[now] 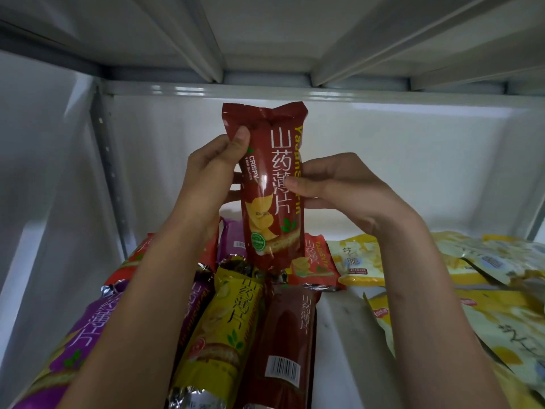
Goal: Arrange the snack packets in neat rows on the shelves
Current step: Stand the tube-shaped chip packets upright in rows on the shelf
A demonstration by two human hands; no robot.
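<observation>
Standing upright, long axis vertical, dark red packet (pixel 272 184) pinched by left hand (pixel 211 172), right hand (pixel 333 184).

purple packet (pixel 73 343) behind left forearm (pixel 141 305)

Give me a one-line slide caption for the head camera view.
Both hands, left hand and right hand, hold a dark red yam crisp packet upright above packets lying on the white shelf.

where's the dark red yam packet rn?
Head view, centre: the dark red yam packet is held upright between left hand and right hand, above the yellow packet on the shelf.
</observation>
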